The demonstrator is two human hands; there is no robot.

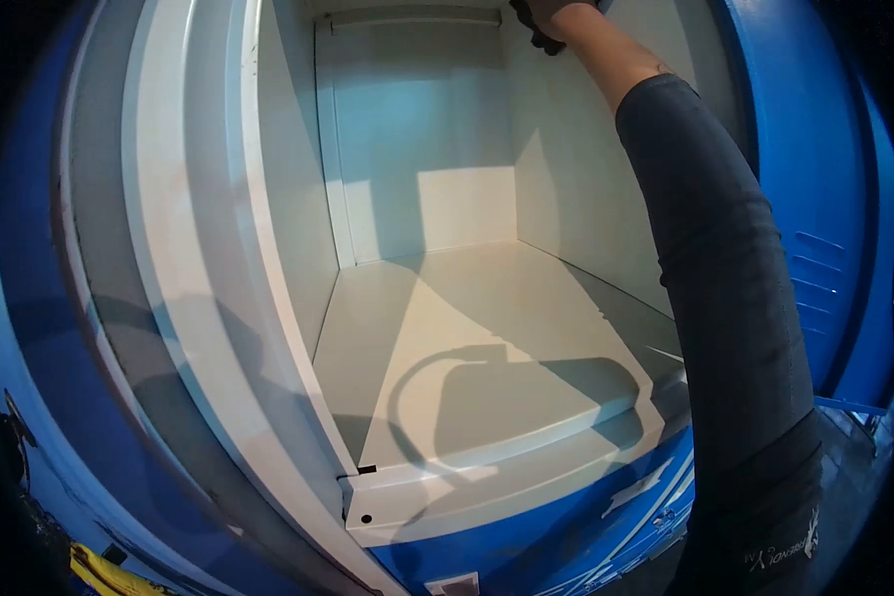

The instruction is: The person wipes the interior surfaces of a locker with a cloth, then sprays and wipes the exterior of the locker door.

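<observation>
The locker compartment (467, 328) opens straight ahead, its floor running from the near lip to the far back wall (417, 149). The open door (815, 199) stands to the right. A sleeved arm (725, 298) reaches from near right up to the far top, where the right hand (546, 25) sits at the compartment's upper edge.

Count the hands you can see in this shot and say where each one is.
1. The right hand reaches up into the top of the open locker, partly cut off by the frame edge. The left hand is out of view.

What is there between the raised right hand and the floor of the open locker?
Nothing: in the head view only empty air and white walls separate the right hand from the locker floor, which carries only shadows.
</observation>
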